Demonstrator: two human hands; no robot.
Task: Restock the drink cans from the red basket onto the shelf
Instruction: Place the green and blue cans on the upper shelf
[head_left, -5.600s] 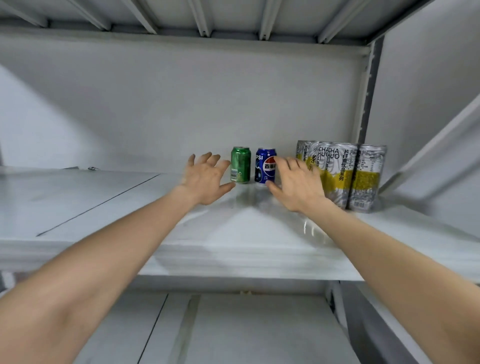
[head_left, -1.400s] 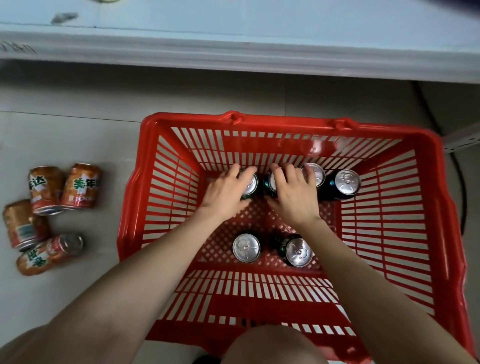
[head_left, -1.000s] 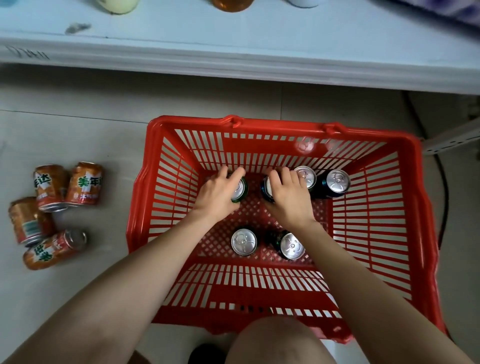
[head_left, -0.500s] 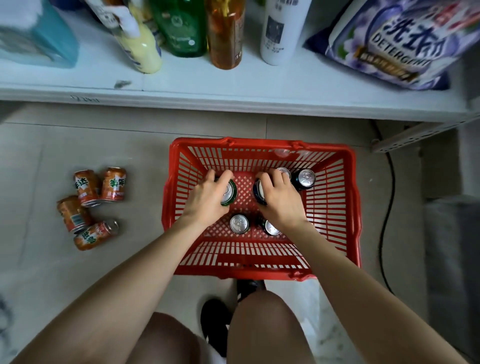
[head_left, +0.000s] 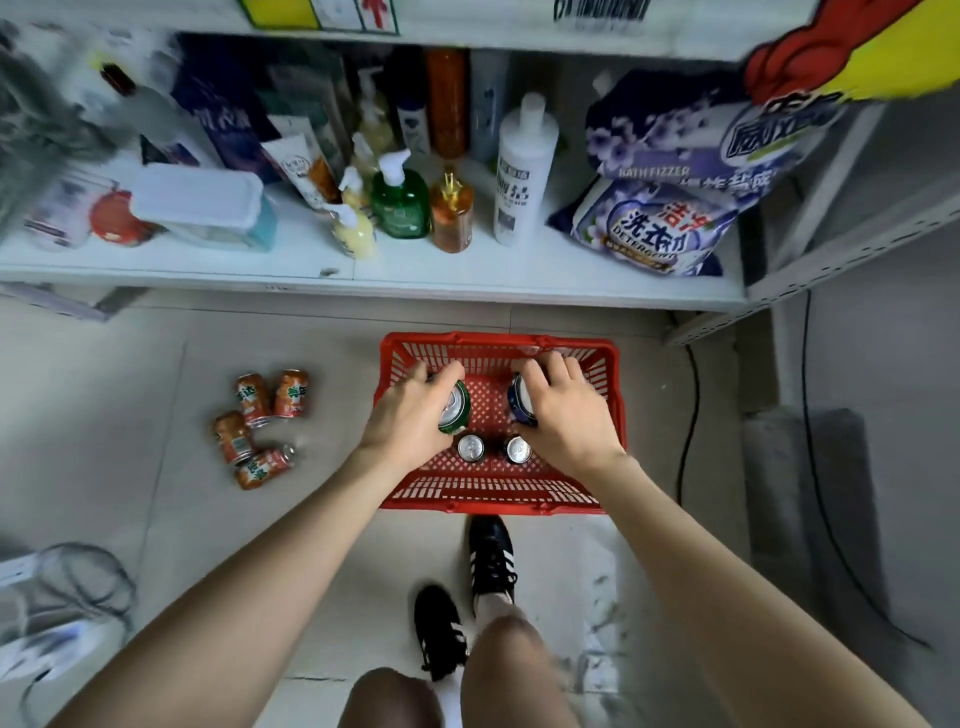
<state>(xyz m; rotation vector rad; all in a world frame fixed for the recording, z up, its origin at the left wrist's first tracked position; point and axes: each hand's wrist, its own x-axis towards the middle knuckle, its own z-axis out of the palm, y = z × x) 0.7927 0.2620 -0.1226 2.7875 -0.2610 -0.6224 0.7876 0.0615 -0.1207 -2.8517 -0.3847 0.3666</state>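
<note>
A green can (head_left: 456, 413) is being gripped by the left hand (head_left: 410, 415) and a blue can (head_left: 521, 402) by the right hand (head_left: 563, 415), both over the red basket (head_left: 395, 358) on the floor. Two more cans (head_left: 471, 448) are being left standing inside it.

Red basket (head_left: 395, 358), glossy plastic lattice; cans' tops (head_left: 470, 447) shiny bare metal; floor (head_left: 104, 395) smooth pale tile; shelf (head_left: 415, 275) matt white.

The left hand (head_left: 410, 415) holds a green can (head_left: 456, 410); the right hand (head_left: 563, 410) holds a blue can (head_left: 518, 402), above the red basket (head_left: 493, 499).
</note>
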